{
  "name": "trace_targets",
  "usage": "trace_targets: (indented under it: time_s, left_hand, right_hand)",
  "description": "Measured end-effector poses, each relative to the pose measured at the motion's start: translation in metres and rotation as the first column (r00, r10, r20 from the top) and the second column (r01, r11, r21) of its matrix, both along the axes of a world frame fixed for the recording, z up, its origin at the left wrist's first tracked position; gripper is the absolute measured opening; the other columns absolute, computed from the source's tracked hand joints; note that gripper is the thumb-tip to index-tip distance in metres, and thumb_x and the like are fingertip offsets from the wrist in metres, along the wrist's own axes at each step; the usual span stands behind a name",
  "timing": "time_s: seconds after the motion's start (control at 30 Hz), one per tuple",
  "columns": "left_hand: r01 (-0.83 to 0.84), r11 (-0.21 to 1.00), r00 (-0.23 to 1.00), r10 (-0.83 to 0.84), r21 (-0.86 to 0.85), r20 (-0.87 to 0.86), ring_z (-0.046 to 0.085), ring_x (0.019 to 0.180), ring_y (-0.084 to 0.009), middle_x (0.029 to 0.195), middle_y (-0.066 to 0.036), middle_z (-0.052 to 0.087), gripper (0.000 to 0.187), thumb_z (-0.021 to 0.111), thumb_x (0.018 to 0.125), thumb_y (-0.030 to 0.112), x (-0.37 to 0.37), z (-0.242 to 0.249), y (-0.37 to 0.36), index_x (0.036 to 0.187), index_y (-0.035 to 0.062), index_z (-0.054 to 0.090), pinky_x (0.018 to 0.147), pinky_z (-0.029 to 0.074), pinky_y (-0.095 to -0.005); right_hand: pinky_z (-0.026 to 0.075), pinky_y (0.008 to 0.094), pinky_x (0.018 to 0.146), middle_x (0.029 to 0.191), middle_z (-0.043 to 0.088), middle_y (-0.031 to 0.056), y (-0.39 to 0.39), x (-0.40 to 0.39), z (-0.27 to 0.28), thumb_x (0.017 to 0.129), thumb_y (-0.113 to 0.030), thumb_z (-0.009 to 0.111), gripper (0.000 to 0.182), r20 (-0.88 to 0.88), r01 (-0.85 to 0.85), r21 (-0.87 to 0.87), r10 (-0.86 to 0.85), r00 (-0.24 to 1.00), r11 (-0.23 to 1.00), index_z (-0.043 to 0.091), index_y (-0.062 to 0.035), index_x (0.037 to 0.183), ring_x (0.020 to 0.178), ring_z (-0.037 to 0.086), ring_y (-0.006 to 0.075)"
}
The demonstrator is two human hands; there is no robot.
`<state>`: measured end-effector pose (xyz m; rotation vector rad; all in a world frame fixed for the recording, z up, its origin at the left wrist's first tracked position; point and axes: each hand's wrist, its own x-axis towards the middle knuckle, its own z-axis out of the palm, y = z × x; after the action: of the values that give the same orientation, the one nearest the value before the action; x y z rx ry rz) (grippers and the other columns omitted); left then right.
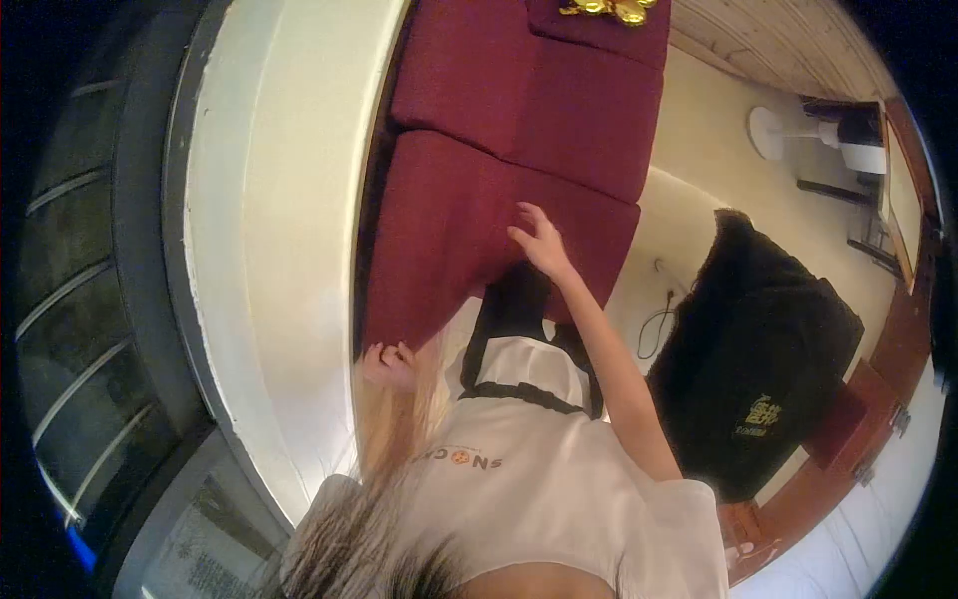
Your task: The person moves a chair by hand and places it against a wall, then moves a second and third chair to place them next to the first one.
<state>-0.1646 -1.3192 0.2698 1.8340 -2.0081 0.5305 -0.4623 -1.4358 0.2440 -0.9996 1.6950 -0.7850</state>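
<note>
My left hand (389,366) is at the front corner of the dark red sofa cover (434,230), with its fingers curled over the fabric edge. The cover slopes down toward that hand. Over the seat nearer the middle, my right hand (540,243) is held with its fingers apart and nothing between them. Whether it touches the cover cannot be made out. My legs in black stand against the sofa's front edge, below a white shirt (539,439).
A large black fabric-covered object (768,349) with gold print stands on the right, near a dark cable (654,329). Shiny gold items (629,10) lie at the sofa's far end. A pale wall ledge (289,200) runs along the left; a white fan-like object (766,134) is upper right.
</note>
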Motion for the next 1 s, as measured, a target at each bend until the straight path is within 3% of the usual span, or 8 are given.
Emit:
trace_targets:
  time_s: [0.13,0.27,0.3,0.53,0.6,0.73,0.93,1.0]
  left_hand:
    - [-0.044,0.995,0.998,0.048,-0.088,0.048,0.052,0.08,-0.0318,0.091,-0.013,0.052,0.016,0.06,0.074,0.017,0.007,-0.017,0.025,0.073,0.006,0.049,0.071,0.042,-0.0429]
    - [-0.02,0.991,0.997,0.01,0.133,0.073,0.048,0.086,-0.0328,0.095,-0.019,0.052,0.016,0.056,0.078,0.017,0.023,0.015,0.018,0.077,0.003,0.048,0.076,0.037,-0.0434]
    - [-0.014,1.0,0.998,0.014,-0.002,0.061,0.049,0.086,-0.0335,0.094,-0.02,0.053,0.017,0.056,0.077,0.017,0.019,-0.004,0.01,0.077,0.0022,0.048,0.075,0.037,-0.0438]
    - [-0.013,0.993,0.998,0.02,-0.114,0.053,0.049,0.086,-0.0353,0.094,-0.02,0.054,0.015,0.056,0.075,0.015,0.045,-0.035,-0.003,0.078,0.0026,0.05,0.074,0.038,-0.0437]
    - [-0.072,0.99,0.996,0.077,-0.125,0.042,0.048,0.088,-0.0351,0.097,-0.02,0.052,0.015,0.055,0.075,0.016,0.047,-0.026,0.0,0.079,0.0025,0.05,0.073,0.038,-0.0444]
    - [-0.152,0.978,0.988,0.147,-0.139,-0.048,0.047,0.089,-0.034,0.097,-0.019,0.049,0.017,0.057,0.075,0.019,0.038,-0.019,0.007,0.078,0.004,0.05,0.072,0.037,-0.0446]
    - [-0.129,0.959,0.988,0.105,-0.251,-0.109,0.047,0.087,-0.0279,0.092,-0.012,0.05,0.025,0.063,0.073,0.027,0.09,-0.025,0.015,0.08,0.0077,0.049,0.071,0.037,-0.04]
    - [-0.187,0.952,0.977,0.155,-0.243,-0.143,0.047,0.088,-0.0278,0.093,-0.011,0.05,0.027,0.063,0.073,0.028,0.093,-0.031,0.016,0.085,0.0074,0.05,0.071,0.038,-0.0395]
  right_hand:
    - [0.044,0.0331,0.082,0.104,0.058,0.0185,0.081,-0.07,-0.028,0.078,-0.02,0.059,0.042,-0.033,0.163,0.132,-0.16,0.987,0.978,0.049,-0.0025,0.114,0.1,0.056,0.0246]
    - [0.045,0.0327,0.079,0.096,0.062,0.0161,0.157,-0.119,-0.074,0.078,-0.017,0.057,0.037,-0.052,0.237,0.161,-0.232,0.971,0.958,0.052,-0.0024,0.111,0.093,0.059,0.0237]
    - [0.045,0.0326,0.079,0.094,0.063,0.0153,0.167,-0.129,-0.076,0.078,-0.016,0.057,0.035,-0.061,0.276,0.145,-0.27,0.961,0.95,0.053,-0.0024,0.11,0.091,0.06,0.0234]
    - [0.046,0.0359,0.074,0.087,0.062,0.0155,0.277,-0.188,-0.063,0.078,-0.015,0.053,0.028,-0.478,0.05,-0.032,-0.059,0.876,0.998,0.056,-0.0026,0.103,0.08,0.06,0.0309]
    - [0.045,0.037,0.074,0.087,0.062,0.016,0.286,-0.206,-0.052,0.078,-0.015,0.053,0.025,-0.721,-0.114,-0.07,0.029,0.692,0.991,0.057,-0.0026,0.099,0.079,0.058,0.0344]
    - [0.047,0.0325,0.073,0.087,0.064,0.0131,0.292,-0.231,-0.051,0.077,-0.017,0.055,0.024,-0.436,0.141,0.041,-0.11,0.893,0.989,0.059,-0.0017,0.095,0.079,0.062,0.0261]
    - [0.045,0.0247,0.068,0.081,0.062,0.0085,0.235,-0.152,-0.063,0.079,-0.013,0.053,0.027,-0.252,0.363,0.209,-0.309,0.917,0.908,0.057,0.0021,0.101,0.077,0.059,0.0152]
    - [0.046,0.0255,0.07,0.085,0.062,0.0102,0.219,-0.122,-0.101,0.081,-0.014,0.053,0.029,-0.034,0.185,0.054,-0.184,0.982,0.981,0.054,0.0038,0.104,0.078,0.059,0.0154]
